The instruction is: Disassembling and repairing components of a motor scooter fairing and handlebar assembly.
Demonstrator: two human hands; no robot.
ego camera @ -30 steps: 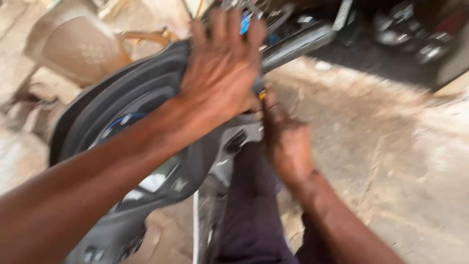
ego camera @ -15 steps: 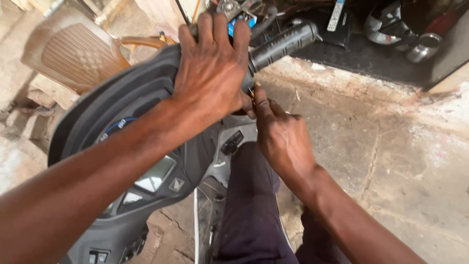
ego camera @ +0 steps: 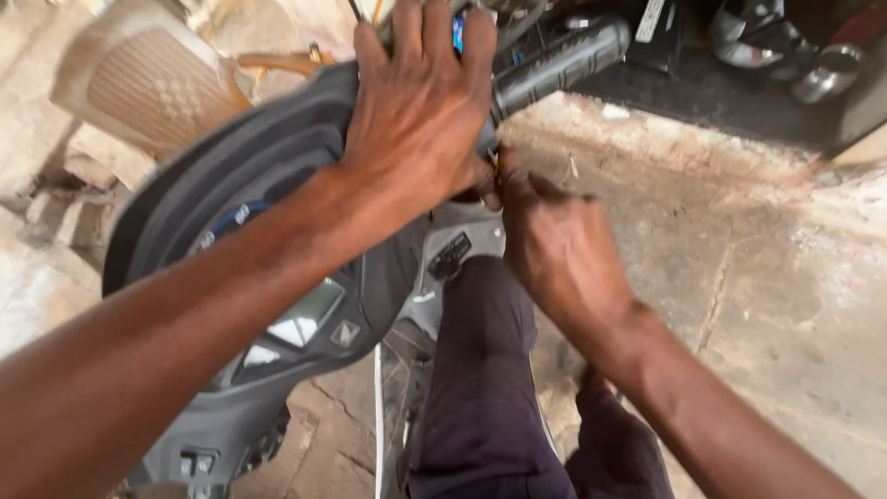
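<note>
- Our right hand (ego camera: 554,249) is pinching something tiny and orange-ish at the fingertips. It has crept up since a moment ago and now touches the left thumb, so the work looks settled there.
- Our left hand (ego camera: 420,111) stays spread flat, pressing the dark grey plastic scooter handlebar cover (ego camera: 268,231).
- Just past it sits the black ribbed rubber grip (ego camera: 559,60).

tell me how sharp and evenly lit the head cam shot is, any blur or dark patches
Head view: soft daylight, no hard glare; the left hand on the scooter's dark handlebar cover and the right hand are fairly sharp, though the near left forearm is soft at the frame edge. The recess at top right behind the black grip falls into deep shadow, and the concrete floor looks pale, slightly washed out.
</note>
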